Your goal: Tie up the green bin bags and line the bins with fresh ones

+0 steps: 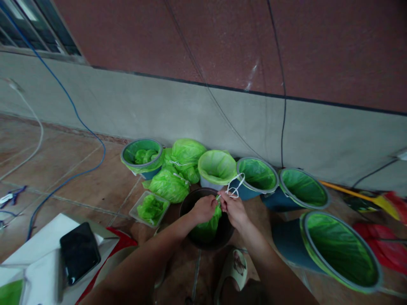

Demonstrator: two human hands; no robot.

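Observation:
My left hand [205, 209] and my right hand [233, 207] are close together over a dark brown bin [183, 209]. Both are closed on the gathered neck of a green garbage bag [208, 228], whose body hangs down inside the bin. White drawstring loops [237, 183] stick up from my right hand. The fingertips are partly hidden, so the exact grip on the string is hard to see. Behind my hands stands a white bin [217, 167] with a green liner folded over its rim.
Two tied green bags [187, 152] lie by the wall, beside a lined bin [141, 159] and a clear tub [149, 208]. Blue lined bins [341, 250] stand on the right, near a red dustpan [380, 243]. A black phone [79, 253] lies on a white box at left.

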